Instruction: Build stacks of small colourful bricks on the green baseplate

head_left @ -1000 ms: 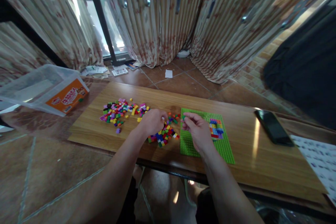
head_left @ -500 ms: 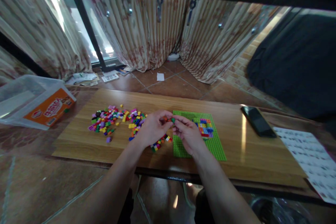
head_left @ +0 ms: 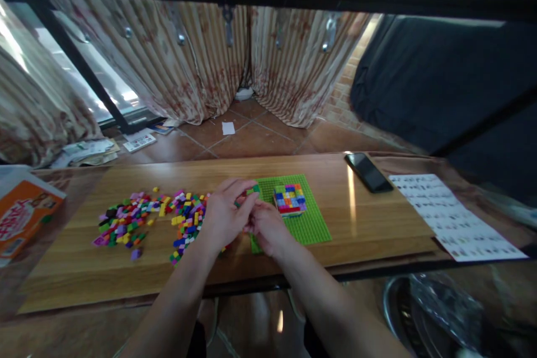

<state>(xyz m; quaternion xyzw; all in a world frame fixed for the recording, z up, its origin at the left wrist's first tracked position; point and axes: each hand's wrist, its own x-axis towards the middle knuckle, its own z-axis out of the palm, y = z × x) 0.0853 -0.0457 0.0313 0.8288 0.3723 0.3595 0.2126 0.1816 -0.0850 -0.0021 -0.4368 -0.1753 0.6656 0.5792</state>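
Note:
My left hand is closed, with a small green toy brick showing at its fingertips. Pressed up against it, my right hand has its fingers curled; whatever lies inside them is hidden. Both hands are over the left edge of a green studded baseplate. On that plate, just beyond my right hand, stands a square block of multicoloured bricks. A pile of loose bricks lies left of my left hand and is partly covered by it.
More loose bricks are spread farther left on the wooden board. A plastic box with an orange label stands at the far left. To the right lie a black phone and a printed sheet.
The view has turned to the right. My hands stay together, and my right hand is lower and more curled, so the block of bricks on the baseplate shows more fully.

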